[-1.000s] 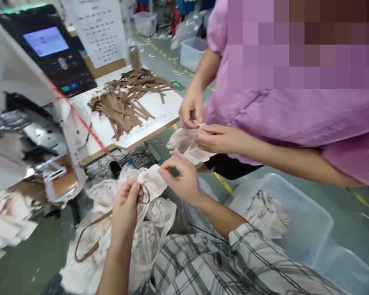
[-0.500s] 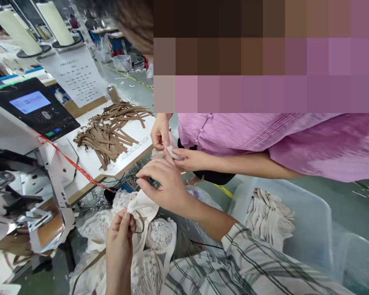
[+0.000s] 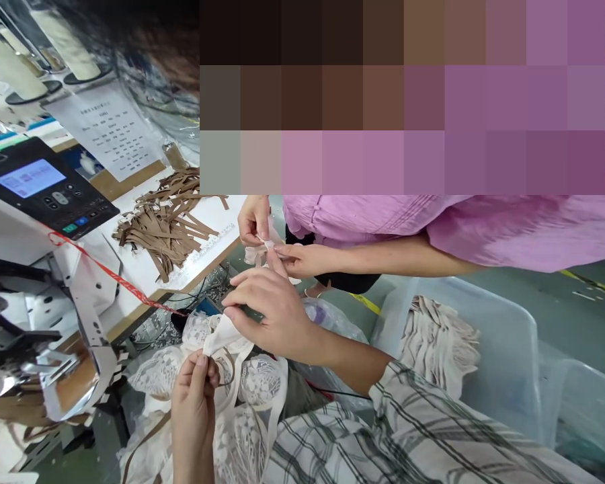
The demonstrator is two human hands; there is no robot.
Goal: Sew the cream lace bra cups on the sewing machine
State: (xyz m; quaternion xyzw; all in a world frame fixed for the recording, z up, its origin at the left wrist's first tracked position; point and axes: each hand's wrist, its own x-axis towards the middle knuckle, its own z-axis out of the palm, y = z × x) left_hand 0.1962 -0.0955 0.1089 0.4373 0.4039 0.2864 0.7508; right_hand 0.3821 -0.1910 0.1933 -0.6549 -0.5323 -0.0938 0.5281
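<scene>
Left grip (image 3: 194, 386) pinches white fabric (image 3: 222, 336); right grip (image 3: 277, 312) parted.

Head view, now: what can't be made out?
Head view throughout:
Left hand: grip on white fabric partly hidden by the hand itself.
Right hand: overlap hides whether it touches the pale cloth beyond.
Printed sheet, panel screen: text too small.
Sewing machine: cut off by left edge.
Pink top: upper part behind pixel blocks.

Shirt (image 3: 327, 440) is off-white plaid: thin dark lines crossing broader grey-green stripes. Right sleeve (image 3: 448, 417), same check, loose and creased; its edge ends on the forearm (image 3: 350, 363). Left hand (image 3: 195, 383), right hand (image 3: 277, 312): both bare.
</scene>
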